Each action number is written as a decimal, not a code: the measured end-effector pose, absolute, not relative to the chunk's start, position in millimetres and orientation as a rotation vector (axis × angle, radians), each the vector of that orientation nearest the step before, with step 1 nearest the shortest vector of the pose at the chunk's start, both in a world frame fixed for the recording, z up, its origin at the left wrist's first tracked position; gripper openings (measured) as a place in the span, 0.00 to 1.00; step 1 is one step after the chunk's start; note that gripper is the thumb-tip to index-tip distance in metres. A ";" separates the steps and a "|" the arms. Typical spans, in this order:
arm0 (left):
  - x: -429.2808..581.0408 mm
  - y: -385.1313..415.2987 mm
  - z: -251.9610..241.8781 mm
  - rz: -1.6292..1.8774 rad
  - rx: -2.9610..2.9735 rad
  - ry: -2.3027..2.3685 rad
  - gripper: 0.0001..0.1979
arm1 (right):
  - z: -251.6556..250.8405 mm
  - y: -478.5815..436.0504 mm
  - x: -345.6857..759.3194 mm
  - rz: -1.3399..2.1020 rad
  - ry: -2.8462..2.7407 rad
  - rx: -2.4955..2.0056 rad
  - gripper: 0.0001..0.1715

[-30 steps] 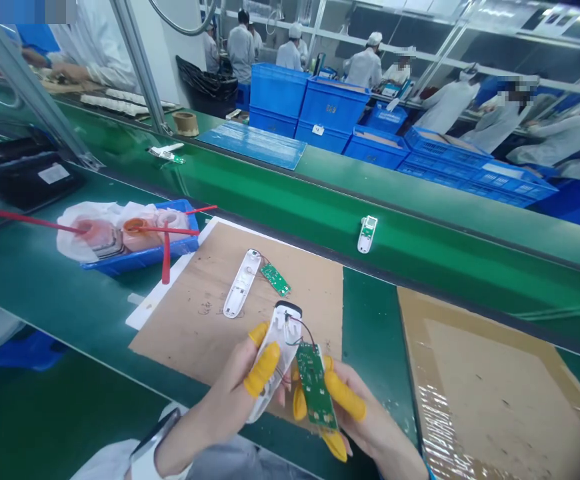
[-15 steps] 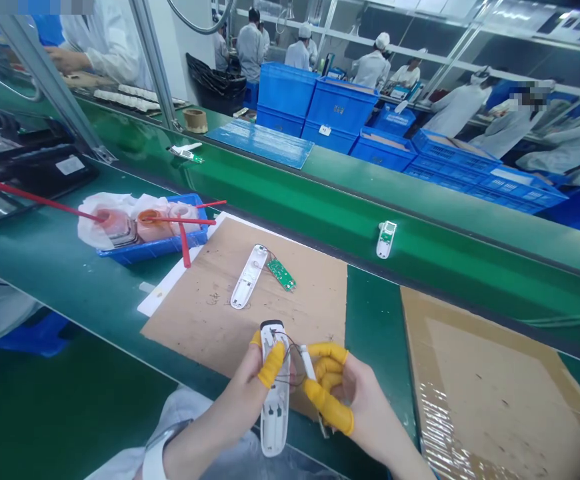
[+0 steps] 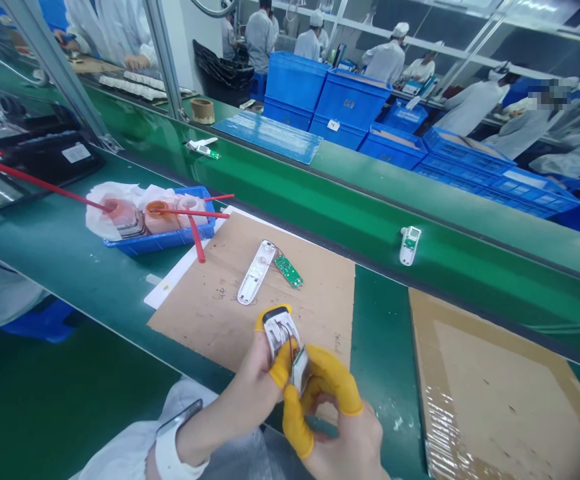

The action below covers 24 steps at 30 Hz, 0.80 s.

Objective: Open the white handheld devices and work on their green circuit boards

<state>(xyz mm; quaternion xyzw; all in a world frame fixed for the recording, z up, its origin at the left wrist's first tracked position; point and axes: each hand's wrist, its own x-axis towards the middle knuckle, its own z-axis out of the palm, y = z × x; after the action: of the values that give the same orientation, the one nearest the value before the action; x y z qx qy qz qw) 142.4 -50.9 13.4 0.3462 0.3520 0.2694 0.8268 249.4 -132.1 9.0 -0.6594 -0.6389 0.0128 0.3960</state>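
Observation:
Wearing yellow finger cots, my left hand grips a white plastic housing with a black end, tilted above the cardboard sheet. Thin wires run from inside the housing to a small circuit board with a pale face. My right hand, also in yellow finger cots, pinches that board by its edges close against the housing. Fingers hide the housing's lower part. Beyond my hands, another white housing lies open on the cardboard, wired to a green circuit board beside it.
Brushes with red handles stand in bottles in a blue tray at left. The green conveyor belt carries a white device and another assembly. Taped cardboard lies at right. Blue crates and co-workers are beyond.
The board in my right hand has turned and come against the housing. My left hand has tilted the housing, and its lower end is now hidden. The view has shifted slightly.

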 end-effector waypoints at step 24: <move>113.7 -45.6 37.0 0.309 1.236 0.497 0.22 | 40.0 -137.8 262.2 0.828 -1.382 -1.521 0.19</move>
<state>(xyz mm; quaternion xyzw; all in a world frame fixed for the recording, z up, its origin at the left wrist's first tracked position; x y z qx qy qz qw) 113.7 -45.6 37.0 0.5708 0.2297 0.1428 0.7753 262.2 -137.8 40.0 -0.6143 -0.5580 0.3344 0.4465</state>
